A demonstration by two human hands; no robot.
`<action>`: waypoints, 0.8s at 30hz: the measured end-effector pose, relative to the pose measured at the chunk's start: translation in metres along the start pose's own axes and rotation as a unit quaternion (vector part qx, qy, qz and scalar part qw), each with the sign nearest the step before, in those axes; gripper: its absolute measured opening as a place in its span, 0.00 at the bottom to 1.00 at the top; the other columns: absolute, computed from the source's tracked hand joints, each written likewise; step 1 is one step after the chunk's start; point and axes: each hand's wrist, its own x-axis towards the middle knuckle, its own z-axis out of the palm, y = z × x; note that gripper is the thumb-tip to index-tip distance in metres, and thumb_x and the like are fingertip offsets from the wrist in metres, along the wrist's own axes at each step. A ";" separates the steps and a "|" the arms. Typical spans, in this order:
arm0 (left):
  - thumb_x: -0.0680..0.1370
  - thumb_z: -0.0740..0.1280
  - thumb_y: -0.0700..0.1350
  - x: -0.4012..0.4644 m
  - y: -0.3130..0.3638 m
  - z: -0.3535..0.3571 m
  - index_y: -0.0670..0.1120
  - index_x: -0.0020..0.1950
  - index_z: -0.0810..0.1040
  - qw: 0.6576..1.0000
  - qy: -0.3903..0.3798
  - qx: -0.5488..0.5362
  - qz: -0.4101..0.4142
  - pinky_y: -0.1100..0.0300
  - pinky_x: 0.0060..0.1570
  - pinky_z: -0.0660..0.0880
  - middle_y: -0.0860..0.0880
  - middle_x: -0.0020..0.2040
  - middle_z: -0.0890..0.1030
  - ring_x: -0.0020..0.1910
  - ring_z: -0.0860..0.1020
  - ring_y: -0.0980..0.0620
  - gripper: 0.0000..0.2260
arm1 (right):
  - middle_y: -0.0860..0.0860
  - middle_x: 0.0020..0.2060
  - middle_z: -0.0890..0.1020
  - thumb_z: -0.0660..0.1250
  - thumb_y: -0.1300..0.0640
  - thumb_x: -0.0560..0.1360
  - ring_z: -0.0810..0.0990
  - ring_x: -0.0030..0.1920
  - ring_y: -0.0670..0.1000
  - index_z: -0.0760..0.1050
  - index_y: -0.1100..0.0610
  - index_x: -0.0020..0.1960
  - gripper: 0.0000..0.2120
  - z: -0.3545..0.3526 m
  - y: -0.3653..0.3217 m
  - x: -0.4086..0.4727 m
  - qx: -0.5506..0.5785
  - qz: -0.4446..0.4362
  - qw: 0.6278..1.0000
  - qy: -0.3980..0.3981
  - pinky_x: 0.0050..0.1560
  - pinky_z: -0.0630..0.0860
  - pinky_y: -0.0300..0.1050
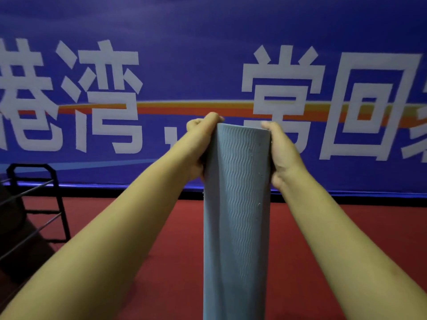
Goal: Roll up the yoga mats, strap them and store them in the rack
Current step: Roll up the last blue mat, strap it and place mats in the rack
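A grey-blue yoga mat (236, 215) with a wavy ribbed texture stands upright in front of me, running from the bottom edge of the view up to my hands. It looks rolled or folded into a narrow column. My left hand (199, 144) grips its upper left edge, fingers curled over the top. On the upper right edge my right hand (280, 148) grips it, thumb at the top corner. Both arms are stretched out forward. No strap is visible.
A black metal rack (37, 204) with thin horizontal rods stands at the left, something dark on it. Red carpet (323, 227) covers the floor. A blue banner (208, 54) with large white characters covers the wall straight ahead.
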 end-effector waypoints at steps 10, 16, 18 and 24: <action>0.74 0.60 0.60 -0.036 -0.152 0.017 0.55 0.57 0.80 0.985 -0.035 -0.164 -0.038 0.56 0.50 0.75 0.48 0.53 0.84 0.52 0.81 0.52 0.18 | 0.40 0.41 0.79 0.54 0.42 0.69 0.75 0.44 0.46 0.73 0.49 0.45 0.14 -0.023 0.144 -0.056 -0.105 -0.146 0.979 0.099 0.46 0.70 0.37; 0.78 0.58 0.56 -0.059 -0.155 0.018 0.53 0.66 0.73 0.984 -0.033 -0.172 -0.025 0.55 0.57 0.73 0.51 0.56 0.83 0.57 0.79 0.52 0.18 | 0.44 0.44 0.79 0.56 0.43 0.69 0.77 0.48 0.47 0.74 0.46 0.46 0.12 -0.021 0.136 -0.090 -0.100 -0.171 0.974 0.110 0.52 0.72 0.46; 0.79 0.58 0.52 -0.062 -0.148 0.016 0.53 0.63 0.74 0.983 -0.028 -0.180 -0.016 0.56 0.55 0.73 0.51 0.54 0.83 0.55 0.80 0.52 0.15 | 0.50 0.46 0.78 0.57 0.43 0.69 0.76 0.50 0.52 0.75 0.44 0.44 0.10 -0.016 0.125 -0.095 -0.107 -0.178 0.972 0.113 0.55 0.71 0.54; 0.69 0.67 0.55 -0.063 -0.144 -0.004 0.48 0.63 0.74 0.986 -0.021 -0.152 0.062 0.51 0.62 0.72 0.44 0.60 0.79 0.59 0.78 0.47 0.24 | 0.53 0.48 0.78 0.58 0.46 0.68 0.76 0.52 0.53 0.76 0.42 0.44 0.09 -0.008 0.123 -0.096 -0.091 -0.188 0.976 0.060 0.54 0.70 0.50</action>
